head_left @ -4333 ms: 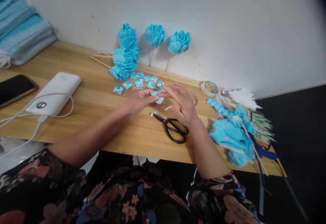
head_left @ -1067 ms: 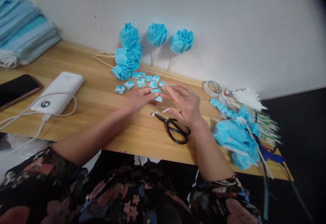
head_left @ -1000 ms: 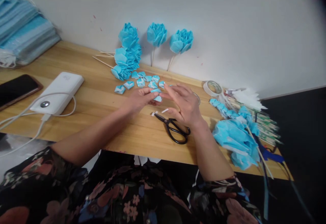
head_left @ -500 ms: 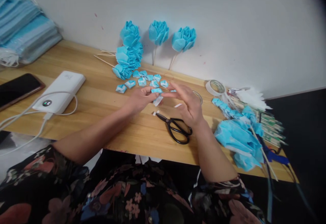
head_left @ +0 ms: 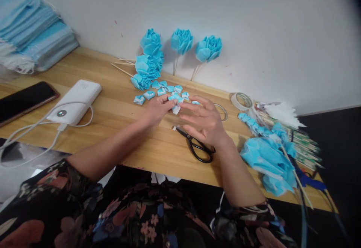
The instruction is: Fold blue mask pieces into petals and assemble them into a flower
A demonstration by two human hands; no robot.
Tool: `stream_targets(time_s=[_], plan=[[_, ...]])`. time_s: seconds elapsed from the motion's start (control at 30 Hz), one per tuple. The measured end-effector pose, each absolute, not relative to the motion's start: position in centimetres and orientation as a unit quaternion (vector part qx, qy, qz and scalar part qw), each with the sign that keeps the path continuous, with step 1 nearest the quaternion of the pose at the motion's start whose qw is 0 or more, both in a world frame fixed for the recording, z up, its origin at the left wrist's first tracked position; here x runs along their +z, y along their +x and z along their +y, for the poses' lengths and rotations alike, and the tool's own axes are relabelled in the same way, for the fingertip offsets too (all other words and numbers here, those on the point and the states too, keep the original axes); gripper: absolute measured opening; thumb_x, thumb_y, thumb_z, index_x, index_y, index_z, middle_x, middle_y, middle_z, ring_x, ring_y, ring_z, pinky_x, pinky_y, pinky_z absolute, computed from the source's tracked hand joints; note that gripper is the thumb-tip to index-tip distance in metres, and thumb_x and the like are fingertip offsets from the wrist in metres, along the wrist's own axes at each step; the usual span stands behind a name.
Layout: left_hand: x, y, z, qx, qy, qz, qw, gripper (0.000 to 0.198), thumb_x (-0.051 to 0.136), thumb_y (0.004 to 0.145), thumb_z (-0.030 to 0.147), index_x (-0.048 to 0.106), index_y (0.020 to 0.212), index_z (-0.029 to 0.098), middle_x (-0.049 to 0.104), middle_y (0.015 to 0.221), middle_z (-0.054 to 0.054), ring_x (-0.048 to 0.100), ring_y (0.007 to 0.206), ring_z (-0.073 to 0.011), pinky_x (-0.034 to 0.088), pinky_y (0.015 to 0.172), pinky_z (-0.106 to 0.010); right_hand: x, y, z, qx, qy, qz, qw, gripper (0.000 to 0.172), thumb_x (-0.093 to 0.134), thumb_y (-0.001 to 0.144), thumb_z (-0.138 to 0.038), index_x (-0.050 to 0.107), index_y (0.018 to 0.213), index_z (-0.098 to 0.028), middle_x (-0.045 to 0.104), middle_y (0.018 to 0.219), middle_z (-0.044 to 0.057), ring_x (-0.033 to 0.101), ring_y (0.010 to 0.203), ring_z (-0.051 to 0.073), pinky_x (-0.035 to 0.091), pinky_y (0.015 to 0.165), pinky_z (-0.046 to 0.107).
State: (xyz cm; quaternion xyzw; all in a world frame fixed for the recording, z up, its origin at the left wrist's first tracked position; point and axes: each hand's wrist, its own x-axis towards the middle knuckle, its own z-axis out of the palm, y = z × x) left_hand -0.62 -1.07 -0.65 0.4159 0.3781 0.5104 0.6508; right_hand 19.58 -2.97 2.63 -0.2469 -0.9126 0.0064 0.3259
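Note:
My left hand (head_left: 158,109) is closed, pinching a small folded blue-and-white petal piece (head_left: 176,107) between thumb and index finger. My right hand (head_left: 205,120) has its fingers spread, with one fingertip at the right edge of that piece; whether it presses there I cannot tell. Just beyond both hands lie several similar folded petals (head_left: 149,94) on the wooden table (head_left: 118,107). Black-handled scissors (head_left: 197,148) lie under my right hand, which covers part of the handles. A tiny white scrap (head_left: 175,127) is at the blade tip.
Blue flowers on sticks (head_left: 208,49) lean at the wall, others lie beside them. At left are a mask stack (head_left: 42,34), a phone (head_left: 26,99) and a cabled power bank (head_left: 76,99). Right: a tape roll (head_left: 241,101), crumpled blue material (head_left: 265,158), a blue glue gun (head_left: 311,182).
My right hand's fingers have spread apart, and the white bit near its thumb no longer shows there. My left hand keeps its pinch on the petal piece. The whole view has shifted slightly.

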Motion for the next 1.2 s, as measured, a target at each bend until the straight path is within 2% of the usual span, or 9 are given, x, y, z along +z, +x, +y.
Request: stream_targets(time_s=[0.17,0.4,0.57,0.93,1.2], plan=[[-0.6,-0.6,-1.1,0.52,0.396,0.355,0.668,0.014,0.075,0.08,0.026,0.067,0.083,0.015,0.067,0.076,0.002,0.061,0.074,-0.0103,0.05,0.076,-0.026,2.4,18.9,-3.3,-0.035,-0.239,-0.922,0.302,0.023,0.068,0.091,-0.03,0.076,0.113,-0.026,0.075,0.127,0.004,0.06,0.126,0.03,0.05,0.105,0.053],[-0.1,-0.4,-1.3,0.53,0.373,0.358,0.672,0.016,0.078,0.077,0.023,0.068,0.084,0.014,0.07,0.08,0.001,0.063,0.073,-0.0105,0.053,0.077,-0.027,1.6,18.8,-3.0,-0.002,-0.243,-0.899,0.365,0.034,0.063,0.094,-0.025,0.07,0.126,-0.025,0.075,0.123,0.008,0.064,0.115,0.028,0.052,0.1,0.052],[-0.4,-0.5,-1.3,0.53,0.378,0.349,0.674,0.019,0.08,0.077,0.026,0.068,0.085,0.014,0.072,0.082,0.0,0.064,0.074,-0.0118,0.055,0.079,-0.03,1.1,18.8,-2.8,0.035,-0.284,-0.879,0.383,0.033,0.06,0.095,-0.027,0.071,0.126,-0.029,0.074,0.119,0.007,0.065,0.109,0.027,0.051,0.099,0.054],[-0.5,-0.4,-1.2,0.531,0.37,0.349,0.678,0.011,0.076,0.081,0.022,0.069,0.085,0.014,0.074,0.083,-0.001,0.068,0.073,-0.0111,0.056,0.084,-0.031,1.2,18.6,-2.9,0.036,-0.305,-0.869,0.389,0.031,0.06,0.095,-0.026,0.072,0.124,-0.028,0.072,0.119,0.009,0.063,0.109,0.028,0.051,0.096,0.054],[0.0,-0.5,-1.5,0.526,0.374,0.337,0.686,0.016,0.079,0.078,0.024,0.07,0.085,0.014,0.074,0.083,-0.002,0.069,0.075,-0.0122,0.056,0.084,-0.031,1.1,18.6,-2.9,0.014,-0.307,-0.869,0.389,0.031,0.06,0.095,-0.026,0.071,0.125,-0.025,0.072,0.118,0.01,0.062,0.109,0.028,0.051,0.095,0.052]])
